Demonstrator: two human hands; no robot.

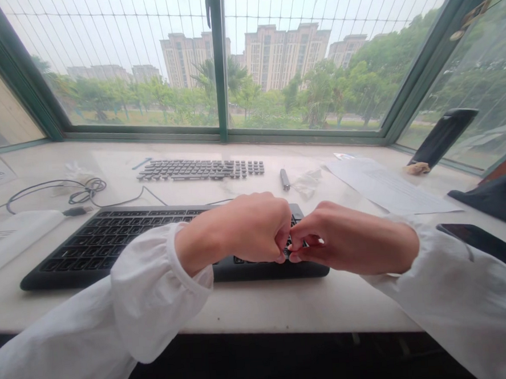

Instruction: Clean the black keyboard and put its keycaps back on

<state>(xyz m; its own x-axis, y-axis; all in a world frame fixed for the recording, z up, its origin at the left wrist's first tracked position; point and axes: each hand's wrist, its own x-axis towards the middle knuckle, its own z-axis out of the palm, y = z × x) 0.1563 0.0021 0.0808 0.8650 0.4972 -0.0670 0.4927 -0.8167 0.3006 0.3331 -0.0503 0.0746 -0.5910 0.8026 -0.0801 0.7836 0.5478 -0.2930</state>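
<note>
A black keyboard with its keycaps off lies across the front of the white sill, bare key sockets showing. Over its right end my left hand and my right hand meet fingertip to fingertip. Both are closed in a pinch, and whatever sits between the fingers is too small and hidden to name. Behind the keyboard, loose dark keycaps are laid out in rows. The hands cover part of the keyboard's right side.
A coiled cable and a white box lie at left. Beyond my hands are a small dark stick, a clear plastic bag and paper sheets. A phone lies at right; a dark upright object leans against the window.
</note>
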